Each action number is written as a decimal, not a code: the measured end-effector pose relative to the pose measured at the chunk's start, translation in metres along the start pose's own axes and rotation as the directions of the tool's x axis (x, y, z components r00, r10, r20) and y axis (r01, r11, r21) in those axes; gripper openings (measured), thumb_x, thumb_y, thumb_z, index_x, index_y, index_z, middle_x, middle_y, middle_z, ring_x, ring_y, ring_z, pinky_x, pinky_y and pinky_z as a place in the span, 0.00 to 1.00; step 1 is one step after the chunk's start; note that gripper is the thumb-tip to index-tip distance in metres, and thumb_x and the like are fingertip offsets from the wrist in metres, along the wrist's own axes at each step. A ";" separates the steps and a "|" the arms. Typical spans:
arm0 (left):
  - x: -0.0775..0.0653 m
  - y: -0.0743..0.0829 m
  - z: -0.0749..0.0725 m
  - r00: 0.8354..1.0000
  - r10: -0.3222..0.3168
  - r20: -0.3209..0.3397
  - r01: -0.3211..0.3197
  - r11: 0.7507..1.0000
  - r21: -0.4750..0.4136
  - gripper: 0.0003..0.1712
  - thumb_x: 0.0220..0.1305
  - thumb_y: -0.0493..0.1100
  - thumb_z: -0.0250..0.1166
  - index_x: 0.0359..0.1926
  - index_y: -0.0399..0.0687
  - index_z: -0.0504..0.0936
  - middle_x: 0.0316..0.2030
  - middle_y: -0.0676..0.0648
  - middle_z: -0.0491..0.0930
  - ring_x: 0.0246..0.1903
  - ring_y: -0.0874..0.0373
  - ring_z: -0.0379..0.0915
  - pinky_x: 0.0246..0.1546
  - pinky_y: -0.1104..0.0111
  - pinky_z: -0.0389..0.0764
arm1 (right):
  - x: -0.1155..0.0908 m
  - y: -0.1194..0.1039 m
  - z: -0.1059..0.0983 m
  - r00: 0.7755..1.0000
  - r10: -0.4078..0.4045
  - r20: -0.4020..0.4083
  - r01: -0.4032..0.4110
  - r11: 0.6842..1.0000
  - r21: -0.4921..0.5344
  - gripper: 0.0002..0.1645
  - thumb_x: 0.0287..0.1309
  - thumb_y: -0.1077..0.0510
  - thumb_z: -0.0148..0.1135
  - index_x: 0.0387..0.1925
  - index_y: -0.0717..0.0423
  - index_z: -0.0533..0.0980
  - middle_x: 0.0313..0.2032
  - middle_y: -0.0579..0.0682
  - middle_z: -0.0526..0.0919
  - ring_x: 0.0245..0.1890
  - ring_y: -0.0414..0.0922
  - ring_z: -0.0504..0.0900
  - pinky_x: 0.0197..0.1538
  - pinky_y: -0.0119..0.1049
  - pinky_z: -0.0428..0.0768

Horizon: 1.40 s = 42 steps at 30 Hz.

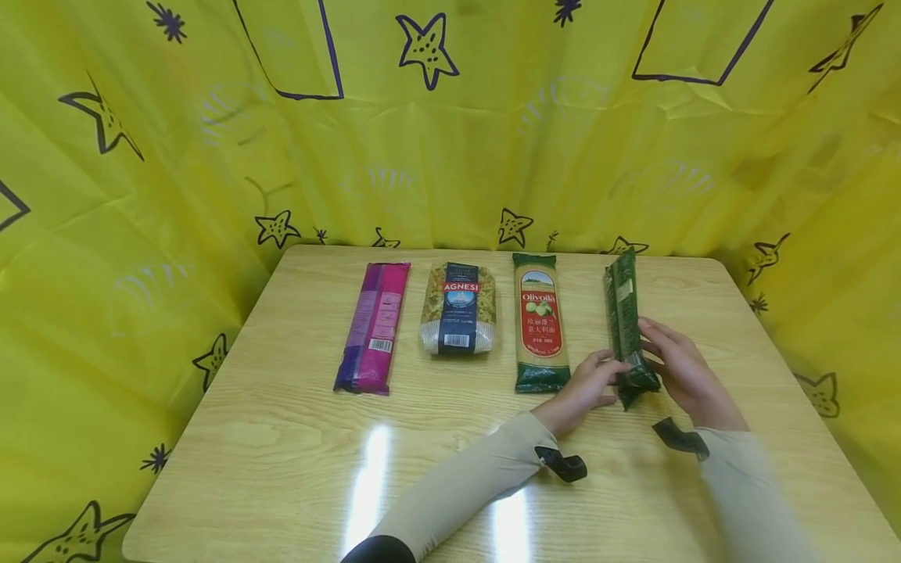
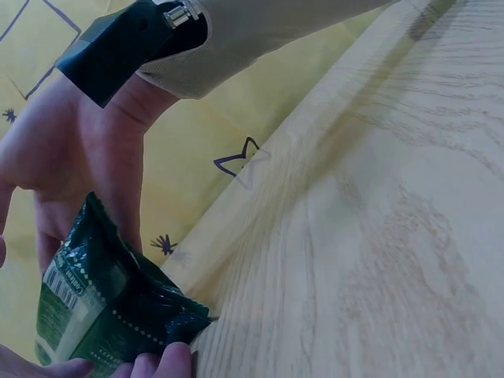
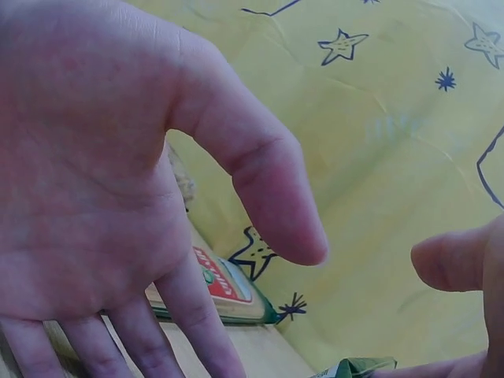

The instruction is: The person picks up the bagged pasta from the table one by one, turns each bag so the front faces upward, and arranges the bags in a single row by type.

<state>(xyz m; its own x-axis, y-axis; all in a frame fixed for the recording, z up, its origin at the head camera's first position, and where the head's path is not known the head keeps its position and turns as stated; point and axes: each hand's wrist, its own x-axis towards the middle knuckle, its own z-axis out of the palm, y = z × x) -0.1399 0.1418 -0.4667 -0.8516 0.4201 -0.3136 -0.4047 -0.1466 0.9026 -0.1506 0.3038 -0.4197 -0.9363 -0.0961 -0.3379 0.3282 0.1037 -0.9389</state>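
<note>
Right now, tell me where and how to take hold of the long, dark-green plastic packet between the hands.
Best hold the long, dark-green plastic packet at mid-length, coming from both sides: bare left hand on its left, bare right hand on its right. It appears tipped up on edge, long sides toward the hands; its near end looks creased, so likely a weaker grip.

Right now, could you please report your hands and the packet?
Left hand, right hand: touching green packet. Green packet: tilted, between them. Nearest neighbour: red-labelled packet, lying left.
</note>
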 end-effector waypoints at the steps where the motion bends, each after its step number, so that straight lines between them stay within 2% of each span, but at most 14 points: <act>1: 0.000 0.000 0.000 1.000 0.003 0.000 -0.003 1.000 -0.003 0.35 0.70 0.47 0.62 0.74 0.42 0.66 0.64 0.42 0.77 0.63 0.47 0.74 0.64 0.48 0.80 | 0.000 0.000 0.001 1.000 -0.008 -0.002 0.008 1.000 0.002 0.51 0.78 0.35 0.45 0.82 0.61 0.41 0.75 0.46 0.57 0.79 0.58 0.45 0.82 0.63 0.40; 3: 0.000 0.000 -0.001 1.000 0.005 -0.002 -0.005 1.000 -0.009 0.35 0.70 0.48 0.62 0.74 0.41 0.66 0.64 0.41 0.77 0.63 0.47 0.74 0.64 0.48 0.80 | 0.000 0.001 0.001 1.000 -0.024 -0.006 0.024 1.000 0.000 0.48 0.77 0.35 0.46 0.82 0.59 0.47 0.67 0.37 0.64 0.75 0.52 0.55 0.81 0.59 0.47; 5: -0.001 0.000 -0.001 1.000 0.007 -0.004 -0.007 1.000 -0.018 0.35 0.71 0.48 0.61 0.74 0.40 0.65 0.65 0.40 0.76 0.63 0.46 0.75 0.65 0.47 0.80 | 0.000 0.002 0.002 0.999 -0.043 -0.002 0.043 0.999 0.002 0.44 0.77 0.36 0.47 0.81 0.55 0.54 0.62 0.31 0.66 0.69 0.44 0.62 0.78 0.54 0.53; 8: -0.002 0.000 -0.003 1.000 0.005 -0.008 -0.006 0.999 -0.039 0.36 0.72 0.49 0.61 0.74 0.38 0.64 0.66 0.38 0.75 0.65 0.44 0.74 0.66 0.46 0.78 | 0.000 0.004 0.004 0.998 -0.060 0.003 0.060 0.998 0.017 0.32 0.77 0.37 0.48 0.74 0.44 0.66 0.58 0.29 0.67 0.61 0.34 0.65 0.74 0.49 0.56; 11: -0.003 0.000 -0.004 1.000 0.003 -0.013 -0.003 0.998 -0.057 0.36 0.73 0.49 0.60 0.75 0.37 0.63 0.67 0.37 0.74 0.66 0.42 0.73 0.67 0.45 0.77 | -0.001 0.005 0.006 0.998 -0.066 0.006 0.066 0.997 0.030 0.21 0.77 0.38 0.49 0.63 0.36 0.74 0.56 0.29 0.68 0.58 0.32 0.65 0.79 0.55 0.51; 14: -0.002 -0.001 -0.006 1.000 0.004 -0.013 -0.005 0.998 -0.061 0.37 0.73 0.50 0.60 0.75 0.38 0.63 0.68 0.38 0.73 0.66 0.43 0.72 0.68 0.44 0.75 | 0.000 0.006 0.009 0.997 -0.080 -0.005 0.080 0.997 0.021 0.15 0.77 0.39 0.50 0.54 0.34 0.78 0.51 0.30 0.73 0.55 0.32 0.67 0.79 0.62 0.47; 18: -0.002 -0.002 -0.007 1.000 0.005 -0.011 -0.006 0.998 -0.059 0.36 0.72 0.49 0.61 0.74 0.39 0.65 0.69 0.40 0.73 0.68 0.45 0.71 0.70 0.45 0.74 | 0.001 0.007 0.012 0.995 -0.095 -0.007 0.095 0.996 0.001 0.16 0.77 0.40 0.50 0.55 0.35 0.80 0.47 0.27 0.78 0.55 0.31 0.68 0.79 0.63 0.49; 23: -0.002 -0.004 -0.006 0.999 0.028 0.026 -0.025 0.995 -0.100 0.27 0.73 0.46 0.61 0.68 0.45 0.69 0.65 0.43 0.77 0.68 0.47 0.72 0.71 0.46 0.73 | 0.001 0.008 0.015 0.996 -0.090 -0.005 0.090 0.996 0.017 0.18 0.77 0.41 0.51 0.59 0.36 0.80 0.50 0.24 0.78 0.61 0.32 0.64 0.80 0.61 0.49; 25: -0.002 -0.005 -0.006 0.998 0.041 0.051 -0.035 0.992 -0.117 0.24 0.74 0.46 0.60 0.67 0.48 0.69 0.63 0.45 0.77 0.68 0.48 0.72 0.72 0.46 0.72 | 0.001 0.008 0.016 0.996 -0.091 -0.005 0.091 0.996 0.001 0.22 0.77 0.41 0.51 0.64 0.38 0.78 0.51 0.24 0.76 0.62 0.33 0.63 0.78 0.57 0.53; 28: -0.003 -0.006 -0.007 0.996 0.049 0.070 -0.040 0.991 -0.131 0.26 0.75 0.46 0.59 0.69 0.51 0.67 0.64 0.48 0.75 0.69 0.50 0.70 0.73 0.46 0.71 | 0.000 0.008 0.016 0.995 -0.102 0.002 0.102 0.995 -0.020 0.26 0.78 0.41 0.50 0.69 0.42 0.75 0.53 0.25 0.76 0.63 0.34 0.64 0.72 0.44 0.63; 30: -0.003 -0.006 -0.007 0.996 0.053 0.077 -0.041 0.989 -0.139 0.27 0.75 0.46 0.59 0.71 0.52 0.66 0.66 0.48 0.74 0.70 0.50 0.68 0.73 0.44 0.70 | 0.000 0.007 0.017 0.994 -0.111 0.007 0.111 0.993 -0.028 0.27 0.78 0.41 0.50 0.69 0.44 0.74 0.54 0.26 0.75 0.63 0.35 0.64 0.66 0.35 0.67; 32: -0.003 -0.006 -0.007 0.996 0.051 0.075 -0.039 0.988 -0.148 0.27 0.75 0.45 0.59 0.71 0.53 0.66 0.67 0.48 0.73 0.71 0.50 0.67 0.73 0.43 0.69 | 0.000 0.007 0.018 0.993 -0.116 0.011 0.116 0.993 -0.024 0.24 0.78 0.41 0.50 0.66 0.42 0.77 0.55 0.27 0.75 0.62 0.35 0.64 0.62 0.30 0.68; 35: -0.002 -0.006 -0.007 0.996 0.047 0.079 -0.035 0.988 -0.148 0.27 0.75 0.45 0.59 0.72 0.54 0.67 0.68 0.49 0.72 0.72 0.49 0.66 0.73 0.40 0.67 | -0.001 0.006 0.019 0.994 -0.111 0.011 0.112 0.993 -0.025 0.24 0.78 0.41 0.50 0.66 0.43 0.78 0.55 0.29 0.74 0.63 0.36 0.63 0.62 0.30 0.68; 42: -0.002 -0.004 -0.008 0.995 0.058 0.085 -0.046 0.991 -0.129 0.27 0.75 0.45 0.58 0.72 0.57 0.69 0.69 0.51 0.72 0.73 0.50 0.64 0.73 0.37 0.66 | -0.002 0.006 0.017 0.994 -0.109 0.012 0.109 0.994 -0.024 0.34 0.77 0.39 0.50 0.73 0.55 0.69 0.58 0.30 0.74 0.70 0.43 0.61 0.62 0.28 0.71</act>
<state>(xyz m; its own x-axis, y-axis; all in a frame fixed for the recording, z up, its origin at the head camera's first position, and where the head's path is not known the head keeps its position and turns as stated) -0.1391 0.1338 -0.4718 -0.8421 0.4854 -0.2349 -0.4043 -0.2800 0.8707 -0.1442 0.2878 -0.4256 -0.9648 -0.1186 -0.2346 0.2211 0.1166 -0.9683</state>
